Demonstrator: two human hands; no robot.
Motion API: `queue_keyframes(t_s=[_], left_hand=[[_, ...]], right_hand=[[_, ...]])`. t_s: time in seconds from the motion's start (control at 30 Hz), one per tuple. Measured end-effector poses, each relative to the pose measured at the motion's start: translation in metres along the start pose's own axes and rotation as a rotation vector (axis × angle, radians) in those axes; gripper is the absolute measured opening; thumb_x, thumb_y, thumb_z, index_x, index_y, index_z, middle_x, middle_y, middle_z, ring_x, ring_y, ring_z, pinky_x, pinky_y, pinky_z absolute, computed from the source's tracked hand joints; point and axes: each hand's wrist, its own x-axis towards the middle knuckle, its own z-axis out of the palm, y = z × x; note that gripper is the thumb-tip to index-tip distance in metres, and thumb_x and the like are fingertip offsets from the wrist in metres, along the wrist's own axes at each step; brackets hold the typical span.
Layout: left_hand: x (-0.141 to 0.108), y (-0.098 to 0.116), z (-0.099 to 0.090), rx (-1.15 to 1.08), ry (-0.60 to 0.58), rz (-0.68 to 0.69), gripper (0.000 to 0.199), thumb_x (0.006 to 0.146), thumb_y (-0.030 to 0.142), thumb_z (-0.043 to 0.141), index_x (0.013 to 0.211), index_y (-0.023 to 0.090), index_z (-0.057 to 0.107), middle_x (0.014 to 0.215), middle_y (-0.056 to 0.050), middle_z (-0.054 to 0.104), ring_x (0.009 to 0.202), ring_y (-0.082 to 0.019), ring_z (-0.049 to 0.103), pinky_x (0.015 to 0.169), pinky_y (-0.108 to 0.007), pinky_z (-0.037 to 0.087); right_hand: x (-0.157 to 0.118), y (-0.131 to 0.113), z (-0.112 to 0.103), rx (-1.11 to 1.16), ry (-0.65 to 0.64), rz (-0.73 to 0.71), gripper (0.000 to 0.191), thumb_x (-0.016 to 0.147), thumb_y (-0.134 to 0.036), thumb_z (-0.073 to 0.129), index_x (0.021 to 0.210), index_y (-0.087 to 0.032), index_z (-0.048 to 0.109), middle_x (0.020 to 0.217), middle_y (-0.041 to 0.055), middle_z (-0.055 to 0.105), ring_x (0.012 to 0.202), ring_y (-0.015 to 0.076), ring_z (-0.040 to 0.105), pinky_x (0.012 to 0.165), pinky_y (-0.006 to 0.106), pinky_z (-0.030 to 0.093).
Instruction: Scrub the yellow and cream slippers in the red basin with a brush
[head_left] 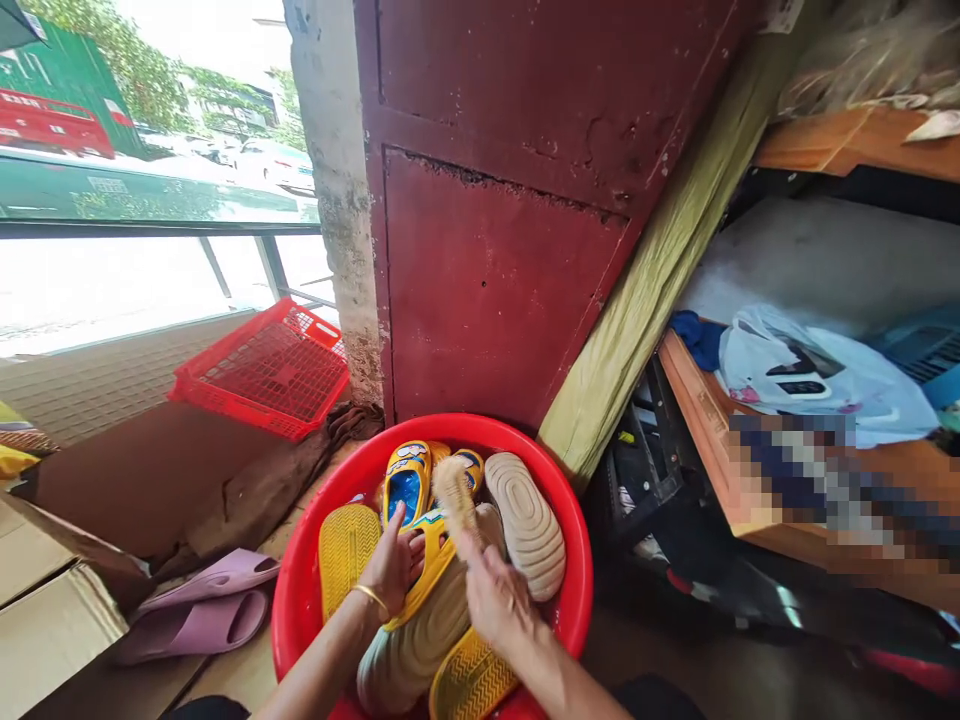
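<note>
A round red basin [577, 590] sits on the floor, packed with several slippers: yellow ones and beige ones with ribbed soles [529, 520]. My left hand [394, 565], a gold bangle on its wrist, grips a yellow slipper [433, 562] over the basin. My right hand [496, 598] holds a scrubbing brush [456, 497] by its handle, bristle head resting against the yellow slipper. Another yellow slipper with a blue insole [406, 482] stands at the basin's back.
A pair of pink slippers [206, 605] lies on the floor left of the basin. A red plastic crate [266, 370] leans behind, beside a concrete pillar and a dark red door [502, 270]. Cardboard lies at left. Wooden shelves with a white bag [810, 380] stand right.
</note>
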Motion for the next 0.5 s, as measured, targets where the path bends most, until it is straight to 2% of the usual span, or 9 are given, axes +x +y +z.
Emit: queue_keyframes(t_s=[0.07,0.1,0.2,0.27,0.37,0.43,0.5], left_hand=[[0.003,-0.004,-0.001,0.025,0.047,0.030,0.085,0.091,0.074,0.007,0.122,0.021,0.066,0.093,-0.011,0.078,0.093,-0.026,0.074,0.083,-0.042,0.058],[0.004,-0.005,-0.002,0.034,0.068,0.038,0.087,0.090,0.075,0.006,0.123,0.021,0.065,0.093,-0.011,0.079,0.094,-0.026,0.073,0.084,-0.043,0.058],[0.003,-0.012,-0.002,0.070,0.082,0.078,0.086,0.087,0.080,0.014,0.120,0.021,0.067,0.095,-0.010,0.079,0.094,-0.027,0.074,0.085,-0.042,0.058],[0.000,-0.018,-0.001,0.107,0.075,0.199,0.075,0.084,0.080,0.034,0.114,0.020,0.067,0.100,-0.009,0.079,0.097,-0.027,0.074,0.089,-0.041,0.057],[-0.002,-0.028,-0.001,0.245,0.103,0.433,0.061,0.073,0.068,0.066,0.111,0.020,0.066,0.104,-0.009,0.078,0.102,-0.028,0.071,0.096,-0.040,0.054],[-0.001,-0.034,-0.002,0.391,0.149,0.538,0.054,0.072,0.062,0.070,0.105,0.020,0.067,0.097,-0.008,0.077,0.096,-0.028,0.070,0.094,-0.041,0.054],[0.003,-0.038,-0.003,0.499,0.159,0.589,0.045,0.076,0.060,0.066,0.097,0.020,0.068,0.088,-0.007,0.077,0.088,-0.027,0.069,0.087,-0.039,0.056]], right_hand=[[-0.010,-0.009,0.008,-0.005,-0.033,-0.148,0.076,0.089,-0.009,0.050,0.161,-0.024,0.030,0.116,0.0152,0.070,0.080,0.0234,0.072,0.072,0.031,0.058],[-0.011,-0.008,0.010,-0.016,-0.046,-0.150,0.076,0.088,-0.008,0.051,0.161,-0.023,0.031,0.117,0.0166,0.070,0.079,0.0239,0.072,0.072,0.032,0.058],[-0.002,0.016,0.003,-0.075,-0.026,0.103,0.072,0.088,-0.002,0.044,0.157,-0.022,0.039,0.118,0.0169,0.071,0.088,0.0239,0.073,0.080,0.032,0.057],[0.010,0.037,-0.005,0.017,0.014,0.187,0.060,0.092,-0.007,0.042,0.152,-0.017,0.048,0.116,0.0144,0.073,0.101,0.0228,0.072,0.088,0.029,0.056],[0.015,0.047,-0.004,0.102,0.149,0.123,0.059,0.095,-0.014,0.041,0.154,-0.019,0.045,0.126,0.0124,0.070,0.111,0.0224,0.068,0.092,0.029,0.055],[0.010,0.039,0.004,0.081,0.133,0.045,0.063,0.095,-0.015,0.042,0.157,-0.023,0.039,0.124,0.0118,0.070,0.102,0.0224,0.071,0.086,0.029,0.057],[0.003,0.031,0.011,0.017,0.068,0.025,0.068,0.093,-0.013,0.045,0.159,-0.026,0.035,0.119,0.0118,0.072,0.092,0.0226,0.073,0.079,0.030,0.057]])
